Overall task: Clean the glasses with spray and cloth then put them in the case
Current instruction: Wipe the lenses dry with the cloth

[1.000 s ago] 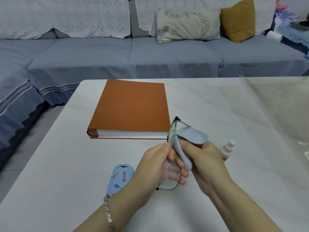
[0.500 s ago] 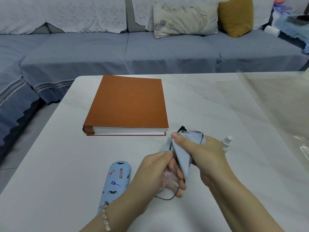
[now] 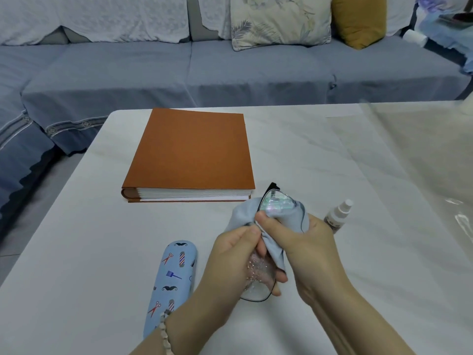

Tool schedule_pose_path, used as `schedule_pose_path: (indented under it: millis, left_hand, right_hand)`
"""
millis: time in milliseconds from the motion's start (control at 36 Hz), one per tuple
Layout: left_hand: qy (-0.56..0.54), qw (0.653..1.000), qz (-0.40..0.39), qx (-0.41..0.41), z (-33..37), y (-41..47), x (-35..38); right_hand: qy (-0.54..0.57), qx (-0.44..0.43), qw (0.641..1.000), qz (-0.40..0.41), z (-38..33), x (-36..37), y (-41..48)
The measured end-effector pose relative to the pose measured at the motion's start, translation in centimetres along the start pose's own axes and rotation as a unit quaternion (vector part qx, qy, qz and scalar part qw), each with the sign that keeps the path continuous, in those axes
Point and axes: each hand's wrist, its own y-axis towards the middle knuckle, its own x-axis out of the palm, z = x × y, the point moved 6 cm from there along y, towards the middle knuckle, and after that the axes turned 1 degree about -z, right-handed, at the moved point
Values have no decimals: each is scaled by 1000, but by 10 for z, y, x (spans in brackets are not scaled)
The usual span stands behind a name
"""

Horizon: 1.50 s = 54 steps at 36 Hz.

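Black thin-framed glasses [image 3: 275,201] are held upright above the white table [image 3: 76,252]. My left hand [image 3: 230,272] grips the lower lens, whose rim shows below my fingers. My right hand [image 3: 304,242] pinches a light blue cloth [image 3: 276,249] around the upper lens, thumb pressed on the near side. The cloth drapes behind the lens and hangs down between both hands. A light blue glasses case [image 3: 171,280] printed with scissors and moustaches lies shut to the left of my left wrist. A small white spray bottle [image 3: 337,213] stands just right of my right hand.
A thick orange-covered album [image 3: 192,152] lies flat on the table beyond the glasses. A clear plastic sheet [image 3: 422,155] covers the table's right side. A grey-blue sofa [image 3: 230,70] with cushions runs along the far side.
My right thumb and the cloth have slid down the upper lens, so the top of that lens and frame show again. The camera has tilted slightly; the case stays put.
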Motion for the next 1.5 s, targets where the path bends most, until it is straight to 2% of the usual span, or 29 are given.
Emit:
schedule_pose_path:
  millis: [167, 333, 389, 500, 556, 639, 722, 917, 1083, 1194, 1278, 1444, 1500]
  left_hand:
    - [2, 1000, 2, -13, 1, 2, 3]
    - [26, 999, 25, 24, 11, 5, 3]
    - [20, 999, 18, 24, 13, 6, 4]
    - [18, 1000, 8, 19, 13, 7, 4]
    - [23, 1000, 8, 16, 12, 6, 3]
    - [30, 999, 15, 16, 13, 4, 3]
    - [30, 999, 15, 14, 12, 4, 4]
    - [62, 998, -14, 5, 6, 2, 7]
    - [86, 996, 10, -13, 7, 3, 10]
    - [61, 995, 42, -71, 6, 4, 8]
    - [47, 995, 51, -72, 7, 8, 3]
    - [45, 997, 22, -64, 8, 10, 0]
    - [50, 997, 9, -58, 7, 10, 2]
  right_hand:
    - [1, 23, 999, -34, 4, -1, -2]
    - [46, 3, 995, -91, -7, -9, -3]
    - [111, 25, 983, -141, -10, -8, -3]
    - [223, 52, 939, -256, -22, -3, -10]
    - [209, 42, 944, -251, -26, -6, -10]
    - [157, 25, 973, -169, -26, -15, -5]
    - [95, 11, 988, -125, -24, -17, -3]
    - [20, -7, 1000, -11, -16, -24, 8]
    - [24, 53, 997, -53, -6, -9, 10]
    - [23, 71, 997, -35, 4, -7, 16]
    - [34, 82, 994, -64, 11, -4, 17]
    - [89, 91, 982, -142, 10, 0, 6]
    - [102, 90, 982, -134, 7, -2, 6]
